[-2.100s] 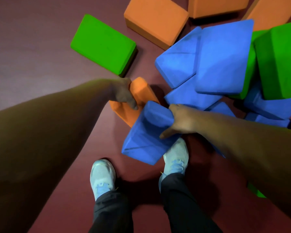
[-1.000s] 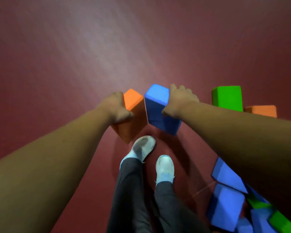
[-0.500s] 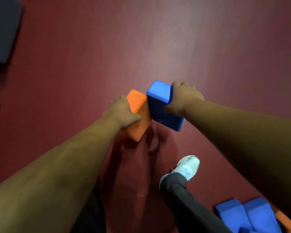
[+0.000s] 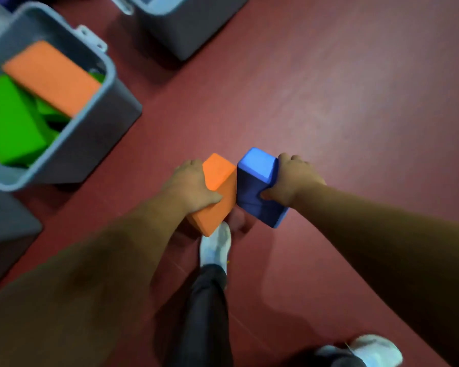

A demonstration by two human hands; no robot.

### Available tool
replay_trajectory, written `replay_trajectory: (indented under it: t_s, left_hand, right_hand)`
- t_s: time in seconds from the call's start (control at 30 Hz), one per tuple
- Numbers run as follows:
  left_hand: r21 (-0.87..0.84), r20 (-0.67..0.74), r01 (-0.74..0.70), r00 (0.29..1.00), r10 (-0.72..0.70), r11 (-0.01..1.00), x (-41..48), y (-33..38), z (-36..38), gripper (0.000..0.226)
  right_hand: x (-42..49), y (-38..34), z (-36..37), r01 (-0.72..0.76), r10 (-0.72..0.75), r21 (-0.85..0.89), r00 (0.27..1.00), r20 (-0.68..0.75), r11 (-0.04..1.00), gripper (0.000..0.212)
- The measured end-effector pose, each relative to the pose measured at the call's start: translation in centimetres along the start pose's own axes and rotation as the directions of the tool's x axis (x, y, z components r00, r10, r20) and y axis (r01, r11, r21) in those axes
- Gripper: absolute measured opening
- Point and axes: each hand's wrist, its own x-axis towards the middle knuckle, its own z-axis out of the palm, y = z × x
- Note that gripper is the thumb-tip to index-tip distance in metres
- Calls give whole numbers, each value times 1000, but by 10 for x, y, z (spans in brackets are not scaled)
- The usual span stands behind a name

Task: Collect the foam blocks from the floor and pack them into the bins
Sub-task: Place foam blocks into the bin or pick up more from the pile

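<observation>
My left hand (image 4: 190, 185) grips an orange foam block (image 4: 217, 194) from its left side, thumb across the face. My right hand (image 4: 293, 178) grips a blue foam block (image 4: 255, 181) from its right side. Both blocks are held up off the dark red floor, side by side and touching, in the middle of the view. A grey bin (image 4: 90, 139) stands at the upper left; inside it lie an orange block (image 4: 51, 75) and green blocks (image 4: 8, 125). A second grey bin (image 4: 194, 27) stands at the top centre, its inside hidden.
Part of another dark grey bin (image 4: 6, 234) shows at the left edge. My legs and white shoes (image 4: 215, 247) are below the held blocks, on the red floor (image 4: 355, 102), which stretches bare to the right.
I have turned and walked away from the block pile, carrying both blocks. The pile has left the view and the grey bins have come into view at the upper left.
</observation>
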Motion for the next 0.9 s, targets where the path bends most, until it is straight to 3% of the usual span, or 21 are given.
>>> replay_trajectory:
  t_s: [0.17, 0.3, 0.6, 0.73, 0.9]
  left_hand:
    - [-97, -104, 170, 978, -180, 981, 7, -127, -93, 88]
    - [-243, -185, 297, 920, -345, 923, 3, -197, -134, 95]
    - [-511, -294, 336, 797, -528, 791, -17, -270, -180, 82]
    - [-495, -349, 346, 761, -547, 797, -20, -304, -228, 80]
    - [-360, -563, 354, 655, -504, 863, -28, -342, -286, 90]
  right_hand:
    - [44, -154, -41, 178, -181, -96, 983, -15, 979, 83]
    - [67, -245, -63, 277, -285, -136, 958, -36, 951, 84]
    - [83, -363, -97, 393, -414, -157, 898, -145, 906, 78]
    - [81, -417, -131, 463, -496, -180, 834, -242, 868, 75]
    - [74, -487, -157, 542, -593, -245, 696, -405, 804, 79]
